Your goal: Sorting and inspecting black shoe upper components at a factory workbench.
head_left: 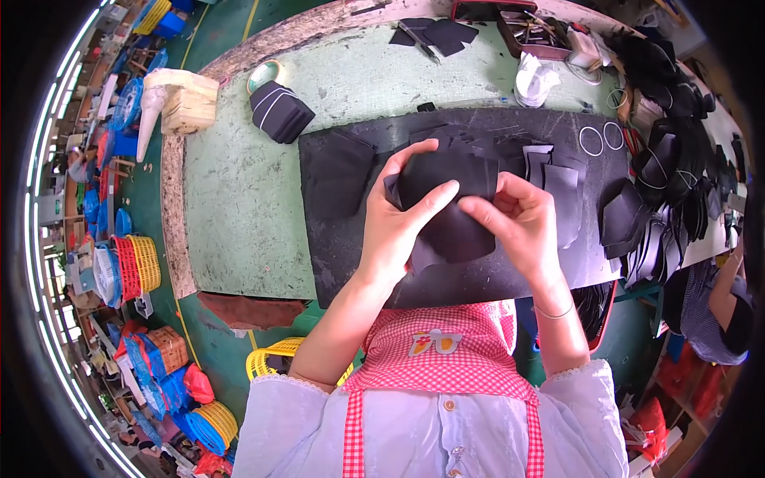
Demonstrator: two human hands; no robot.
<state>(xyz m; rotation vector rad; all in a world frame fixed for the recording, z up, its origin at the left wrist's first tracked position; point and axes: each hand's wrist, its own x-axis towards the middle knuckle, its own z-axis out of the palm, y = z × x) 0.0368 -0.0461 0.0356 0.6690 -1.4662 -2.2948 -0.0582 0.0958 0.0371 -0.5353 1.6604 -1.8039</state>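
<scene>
Above the dark work mat [343,263], my two hands hold a black cut piece [442,175], sheet-like and curved; fabric or leather, I cannot tell. My left hand [398,227] grips its left side, thumb on top and fingers behind. At the right edge, my right hand [526,227] pinches it with bent fingers, its thumb near the left thumb. A rounded black part [458,235] hangs below the thumbs; whether it belongs to the same piece is unclear. Flat black pieces [339,179] lie on the mat to the left, and overlapping black pieces [562,199] to the right.
Banded black bundles [657,159] crowd the table's right end. At the back are a tool box [538,36], crumpled white paper [535,80] and black scraps [450,36]. A tape roll [264,76], banded stack [280,111] and wooden block [190,107] stand left.
</scene>
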